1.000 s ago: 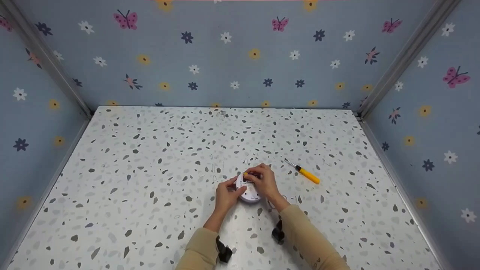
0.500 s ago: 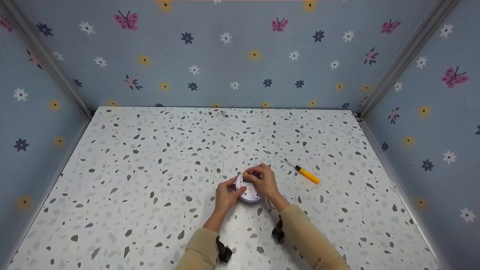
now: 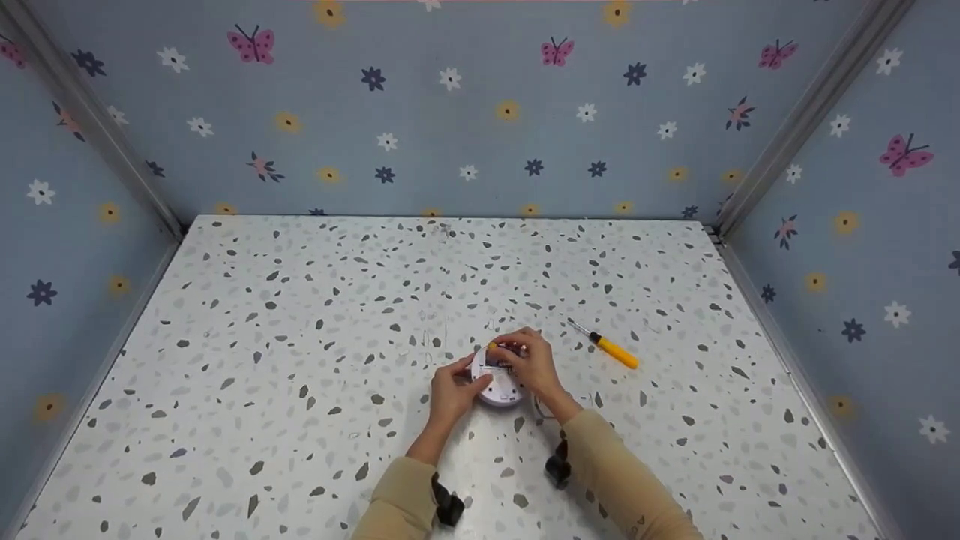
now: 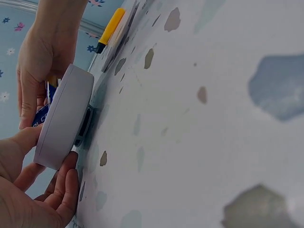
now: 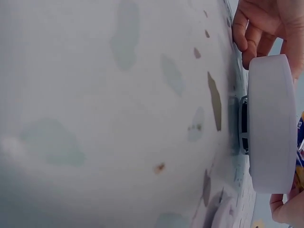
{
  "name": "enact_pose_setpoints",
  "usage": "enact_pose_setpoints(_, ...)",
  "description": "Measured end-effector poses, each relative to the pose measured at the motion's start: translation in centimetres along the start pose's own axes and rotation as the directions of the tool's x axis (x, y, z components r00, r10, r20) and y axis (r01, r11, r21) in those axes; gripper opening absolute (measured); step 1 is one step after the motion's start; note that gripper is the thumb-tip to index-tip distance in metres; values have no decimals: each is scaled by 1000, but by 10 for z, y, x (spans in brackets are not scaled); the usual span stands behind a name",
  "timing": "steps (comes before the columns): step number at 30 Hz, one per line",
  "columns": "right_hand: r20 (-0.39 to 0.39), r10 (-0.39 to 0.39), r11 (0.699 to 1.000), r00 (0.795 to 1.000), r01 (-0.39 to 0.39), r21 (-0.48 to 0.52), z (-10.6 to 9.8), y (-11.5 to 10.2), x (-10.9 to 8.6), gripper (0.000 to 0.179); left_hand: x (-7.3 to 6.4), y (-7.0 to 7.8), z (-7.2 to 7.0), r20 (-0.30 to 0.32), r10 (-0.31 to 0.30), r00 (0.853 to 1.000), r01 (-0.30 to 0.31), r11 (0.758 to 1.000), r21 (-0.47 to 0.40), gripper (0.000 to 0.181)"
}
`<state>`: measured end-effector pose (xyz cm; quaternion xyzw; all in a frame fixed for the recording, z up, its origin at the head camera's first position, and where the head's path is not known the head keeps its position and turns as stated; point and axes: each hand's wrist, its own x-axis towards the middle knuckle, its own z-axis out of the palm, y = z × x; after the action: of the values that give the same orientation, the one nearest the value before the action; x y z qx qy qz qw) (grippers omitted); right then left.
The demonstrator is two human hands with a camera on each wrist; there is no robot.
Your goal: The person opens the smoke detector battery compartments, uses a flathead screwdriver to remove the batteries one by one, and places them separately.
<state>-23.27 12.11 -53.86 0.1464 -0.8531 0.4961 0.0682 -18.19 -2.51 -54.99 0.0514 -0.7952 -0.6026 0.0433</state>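
Note:
A round white device (image 3: 502, 390), thick-rimmed like a small alarm or lamp, is held just above the table with its back face up. My left hand (image 3: 451, 391) grips its left rim, the thumb on the back face and the other fingers around the side. My right hand (image 3: 532, 366) pinches a blue battery with a yellow end (image 4: 41, 115) at the far part of the back face, where a recess shows. The fingers hide much of the battery and recess. Under the device, a dark-windowed fitting (image 5: 244, 124) faces the table.
A screwdriver with a yellow handle (image 3: 618, 352) lies to the right of the hands, its tip pointing away and left. A thin pale piece (image 3: 544, 409) lies beneath the right wrist. Patterned walls (image 3: 480, 150) enclose the speckled table (image 3: 300, 450) at the back and sides.
The right fingers have shifted slightly at the recess, and more of the battery's blue body shows. The left hand and the device stay nearly in place.

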Motion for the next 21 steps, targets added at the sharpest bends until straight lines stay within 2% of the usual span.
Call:
enact_pose_setpoints(4, 4, 37, 999, 999, -37, -4, -2, -1, 0, 17, 0, 0, 0, 1, -13, 1000, 13, 1000, -3, 47)
enact_pose_setpoints(14, -21, 8, 1000, 1000, -8, 20, -15, -1, -2, 14, 0, 0, 0, -10, 2, 1000, -2, 1000, -18, 46)
enact_pose_setpoints(21, -29, 40, 999, 999, -40, -15, -28, 2, -6, 15, 0, 2, 0, -4, -42, 999, 42, 999, -9, 47)
